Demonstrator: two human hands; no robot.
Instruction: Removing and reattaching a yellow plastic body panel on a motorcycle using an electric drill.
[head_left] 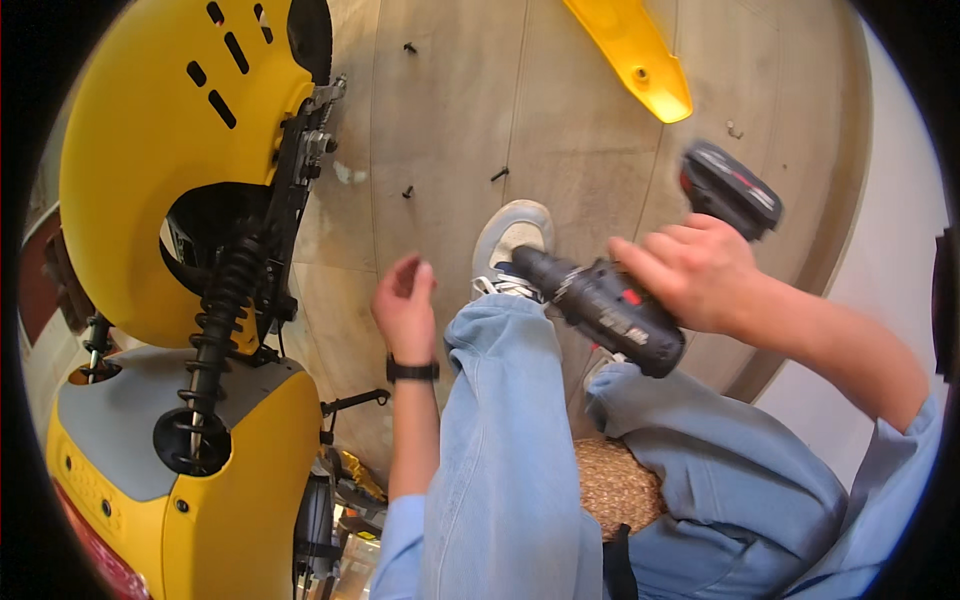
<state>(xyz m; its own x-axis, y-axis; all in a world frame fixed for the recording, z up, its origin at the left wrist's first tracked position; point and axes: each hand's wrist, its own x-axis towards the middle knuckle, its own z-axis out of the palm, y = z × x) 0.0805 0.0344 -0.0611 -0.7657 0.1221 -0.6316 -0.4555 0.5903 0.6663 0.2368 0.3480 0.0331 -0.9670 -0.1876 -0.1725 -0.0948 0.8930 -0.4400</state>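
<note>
My right hand [690, 270] grips a black cordless drill [625, 315] over my right-side leg and shoe area, its battery tilted toward the upper right. The drill's nose overlaps the view of my grey and white shoe [515, 230]. My left hand [405, 295] is raised beside my jeans-clad knee, fingers curled toward the thumb; whether anything small is in them I cannot make out. Left of it stands yellow scooter-like machinery: a yellow fender [130, 140], a black coil-spring shock [220, 300] and a yellow body with a grey panel [240, 460].
Several black screws [500, 173] lie scattered on the tiled floor [430, 120]. A loose yellow curved panel [620, 40] lies at the top. A white wall [890, 170] runs along the right. A woven seat [615, 475] is under me. A black stand or lever [350, 400] sticks out from the machine.
</note>
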